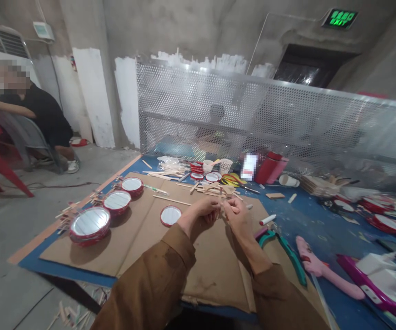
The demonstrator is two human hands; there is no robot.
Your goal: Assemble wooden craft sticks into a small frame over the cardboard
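Over the cardboard sheet (pixel 143 238), my left hand (pixel 206 211) and my right hand (pixel 237 213) meet with fingertips pinched together. Between them is what looks like a short, thin wooden stick (pixel 221 195), partly hidden by the fingers. A round red-rimmed lid with a pale face (pixel 171 215) lies just left of my left hand. Just beyond both hands is a loose pile of wooden sticks (pixel 201 187). To the right of my right hand are a white marker with a red end (pixel 267 220) and teal-handled pliers (pixel 287 254).
Three red-rimmed round pieces, one large (pixel 90 222), stand at the left with sticks behind them. A pink glue gun (pixel 325 270) and a purple power strip (pixel 373 284) lie right. Yellow scissors (pixel 231 179), a phone (pixel 249 166) and a red bottle (pixel 268 168) are at the back. A person sits far left.
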